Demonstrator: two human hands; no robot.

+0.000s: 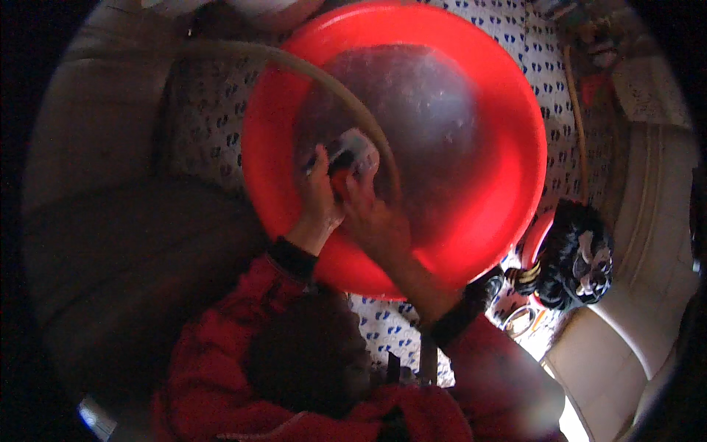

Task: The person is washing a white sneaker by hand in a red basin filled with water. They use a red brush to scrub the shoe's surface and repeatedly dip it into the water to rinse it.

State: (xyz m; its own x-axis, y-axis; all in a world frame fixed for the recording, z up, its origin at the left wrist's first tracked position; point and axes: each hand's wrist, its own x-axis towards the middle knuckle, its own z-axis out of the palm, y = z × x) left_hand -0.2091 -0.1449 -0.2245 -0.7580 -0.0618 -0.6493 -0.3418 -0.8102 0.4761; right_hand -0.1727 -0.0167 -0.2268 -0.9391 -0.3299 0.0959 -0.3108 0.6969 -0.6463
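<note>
A large red plastic basin (497, 210) stands before me, with cloudy greyish water (420, 105) inside. My left hand (320, 193) grips a small item (356, 149) above the near left part of the basin, its thumb raised along one side. That item is dark with pale, perhaps foamy, patches, and shadow and blur hide what it is. My right hand (375, 215) presses against the same item from the right, fingers bent over it. A small red part (339, 182) shows between the hands. A pale hose (342, 91) arches over the basin and drops behind my right hand.
To the right, a dark bundle (574, 259), seemingly black fabric, lies over a smaller red container (536, 237). Near it is a round-rimmed object (519, 320). Brown padded seating (602, 342) lines the right side. The floor covering (386, 326) bears blue footprint shapes.
</note>
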